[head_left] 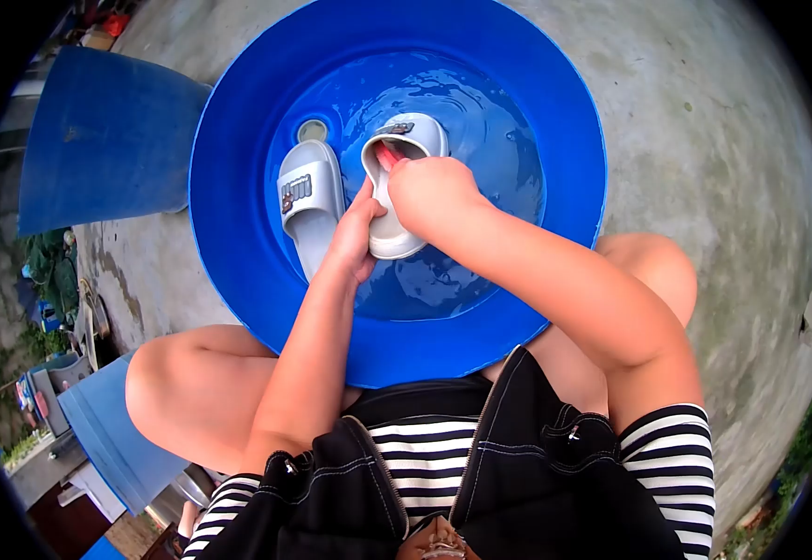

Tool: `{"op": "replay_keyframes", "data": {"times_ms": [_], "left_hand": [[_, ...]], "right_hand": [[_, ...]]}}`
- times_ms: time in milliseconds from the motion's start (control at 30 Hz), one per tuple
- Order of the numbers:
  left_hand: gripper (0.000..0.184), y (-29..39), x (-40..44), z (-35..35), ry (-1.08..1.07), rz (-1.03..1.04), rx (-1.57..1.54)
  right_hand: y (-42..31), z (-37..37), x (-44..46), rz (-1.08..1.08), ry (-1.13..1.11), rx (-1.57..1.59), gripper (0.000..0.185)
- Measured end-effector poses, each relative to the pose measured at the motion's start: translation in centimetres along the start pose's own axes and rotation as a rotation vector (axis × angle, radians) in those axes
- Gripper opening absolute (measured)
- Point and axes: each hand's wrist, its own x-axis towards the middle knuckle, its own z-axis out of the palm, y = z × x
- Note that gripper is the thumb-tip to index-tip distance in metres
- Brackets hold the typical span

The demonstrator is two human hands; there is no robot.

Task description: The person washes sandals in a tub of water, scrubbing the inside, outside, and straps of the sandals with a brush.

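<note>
A large blue tub (576, 140) holds shallow water (495, 140). My left hand (357, 233) grips the left side of a light grey slide slipper (393, 231), holding it over the water with its toe pointing away from me. My right hand (434, 193) is closed around a narrow red tool (386, 157), which reaches inside the slipper under its strap. The tool's working end is hidden. A matching slipper (305, 177), with a dark badge on its strap, lies in the tub left of my left hand.
A round pale fitting (312, 132) shows at the tub's left inner edge. Left of the tub stands a blue barrel (98, 140); a lighter blue container (112, 434) is by my left knee. Concrete floor (695, 149) surrounds the tub.
</note>
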Motion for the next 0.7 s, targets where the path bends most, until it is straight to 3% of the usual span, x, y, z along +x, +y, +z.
{"op": "replay_keyframes", "data": {"times_ms": [167,300,433,567,700], "left_hand": [[0.078,0.3,0.2,-0.3,-0.089,-0.008,-0.05],[0.083,-0.1,0.0,0.8,-0.037,-0.002,0.073],[0.081,0.8,-0.8,0.9,0.014,-0.023,0.033],[0.081,0.5,-0.1,0.5,-0.098,0.022,-0.045],[0.082,0.0,-0.4,0.9,-0.051,-0.01,-0.038]], "right_hand": [[-1.7,-1.7,-3.0,-0.078,-0.081,-0.028,0.02],[0.7,0.6,0.3,0.045,0.014,-0.022,0.021],[-0.9,-0.6,-0.8,0.004,-0.072,-0.035,0.025],[-2.3,-0.6,-3.4,-0.111,-0.022,-0.119,0.029],[0.4,0.4,0.2,-0.008,0.04,-0.044,0.024]]}}
